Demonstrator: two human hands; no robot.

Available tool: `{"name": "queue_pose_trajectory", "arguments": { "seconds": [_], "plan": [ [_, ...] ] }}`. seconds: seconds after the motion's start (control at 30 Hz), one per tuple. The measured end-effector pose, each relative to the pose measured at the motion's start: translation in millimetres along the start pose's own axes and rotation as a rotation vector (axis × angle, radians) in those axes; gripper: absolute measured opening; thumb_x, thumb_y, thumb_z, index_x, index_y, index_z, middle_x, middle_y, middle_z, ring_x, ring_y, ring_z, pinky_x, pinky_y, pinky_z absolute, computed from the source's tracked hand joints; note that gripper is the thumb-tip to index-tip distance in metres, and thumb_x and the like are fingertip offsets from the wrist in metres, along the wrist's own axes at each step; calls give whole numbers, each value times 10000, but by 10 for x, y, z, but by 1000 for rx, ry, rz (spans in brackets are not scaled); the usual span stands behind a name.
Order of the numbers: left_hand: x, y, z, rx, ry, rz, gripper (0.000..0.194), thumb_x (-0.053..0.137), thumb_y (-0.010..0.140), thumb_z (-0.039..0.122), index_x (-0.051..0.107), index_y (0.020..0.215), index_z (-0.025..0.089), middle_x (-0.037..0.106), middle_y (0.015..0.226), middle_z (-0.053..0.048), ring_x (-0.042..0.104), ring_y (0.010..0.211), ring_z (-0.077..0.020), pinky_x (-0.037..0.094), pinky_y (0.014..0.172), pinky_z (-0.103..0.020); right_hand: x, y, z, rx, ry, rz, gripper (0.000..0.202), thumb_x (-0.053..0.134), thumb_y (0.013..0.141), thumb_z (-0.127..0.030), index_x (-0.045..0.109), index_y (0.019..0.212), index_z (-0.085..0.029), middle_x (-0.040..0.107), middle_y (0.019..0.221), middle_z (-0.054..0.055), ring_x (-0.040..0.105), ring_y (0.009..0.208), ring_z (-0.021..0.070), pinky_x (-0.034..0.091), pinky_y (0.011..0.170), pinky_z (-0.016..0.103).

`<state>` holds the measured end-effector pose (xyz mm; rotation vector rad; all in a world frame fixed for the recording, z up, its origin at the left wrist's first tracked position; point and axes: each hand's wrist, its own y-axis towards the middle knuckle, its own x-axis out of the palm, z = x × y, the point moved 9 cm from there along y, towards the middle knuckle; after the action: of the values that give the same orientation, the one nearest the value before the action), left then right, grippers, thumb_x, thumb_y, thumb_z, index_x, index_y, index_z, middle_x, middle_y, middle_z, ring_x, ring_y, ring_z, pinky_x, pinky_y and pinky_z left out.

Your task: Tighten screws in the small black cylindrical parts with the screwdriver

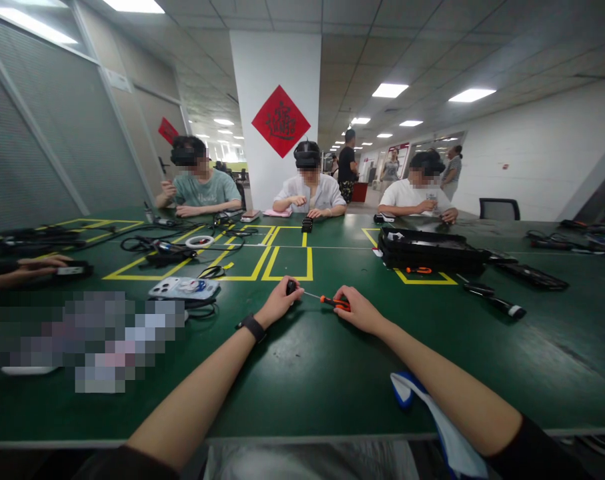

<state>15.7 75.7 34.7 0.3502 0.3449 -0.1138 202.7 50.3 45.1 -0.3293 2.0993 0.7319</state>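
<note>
Left hand (281, 299) pinches a small black part (291, 287), mid-table (292, 380); right hand (359, 308) grips an orange screwdriver (327, 301) just to its right, shaft pointing left at that part! Black case (429, 249) farther off, right; phone (182, 287) left.

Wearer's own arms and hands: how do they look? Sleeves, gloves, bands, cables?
Left hand and right hand: no gloves. Black band around the left wrist, maybe a watch; its face isn't visible. Nothing seen on the right wrist. Dark sleeves at the frame's bottom edge, forearms uncovered. No cables or markings visible on either arm.
</note>
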Motion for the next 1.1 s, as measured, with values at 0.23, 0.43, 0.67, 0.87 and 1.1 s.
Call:
{"name": "queue_pose_trajectory", "arguments": {
  "seconds": [0.23, 0.43, 0.67, 0.87, 1.1],
  "plan": [
    [-10, -4, 32, 8, 7, 7, 269, 517, 737, 395, 469, 893, 181, 535, 753, 17, 525, 645, -108, 414, 578, -234, -5, 32, 5, -7, 8, 5, 216, 546, 766, -294, 542, 941, -169, 527, 907, 50, 469, 847, 165, 382, 748, 299],
    [-21, -3, 18, 7, 0, 11, 277, 514, 737, 408, 478, 889, 179, 541, 730, 19, 531, 639, -108, 416, 594, -240, -10, 39, 2, -30, 11, 0, 113, 505, 784, -236, 567, 844, -163, 523, 855, 42, 470, 804, 152, 381, 720, 280],
    [-12, -2, -12, -19, -9, 3, 292, 503, 740, 431, 469, 894, 185, 532, 743, 19, 545, 642, -112, 417, 559, -232, 7, 17, -11, -26, 1, 23, 215, 595, 720, -282, 527, 891, -170, 518, 862, 28, 466, 751, 139, 375, 679, 260],
    [-13, -4, -2, -24, 0, 8, 278, 498, 746, 417, 464, 899, 187, 540, 749, 15, 552, 651, -112, 418, 577, -233, -26, 34, -3, -23, -57, 30, 184, 516, 797, -340, 562, 854, -172, 535, 851, 41, 461, 811, 159, 367, 730, 295],
    [-23, 3, -28, -38, 2, 23, 306, 507, 730, 445, 472, 893, 188, 547, 730, 15, 558, 648, -119, 416, 581, -238, -25, 27, -26, -50, -45, 34, 131, 549, 767, -271, 561, 843, -166, 525, 849, 44, 457, 815, 163, 372, 728, 294]
  ]
}}
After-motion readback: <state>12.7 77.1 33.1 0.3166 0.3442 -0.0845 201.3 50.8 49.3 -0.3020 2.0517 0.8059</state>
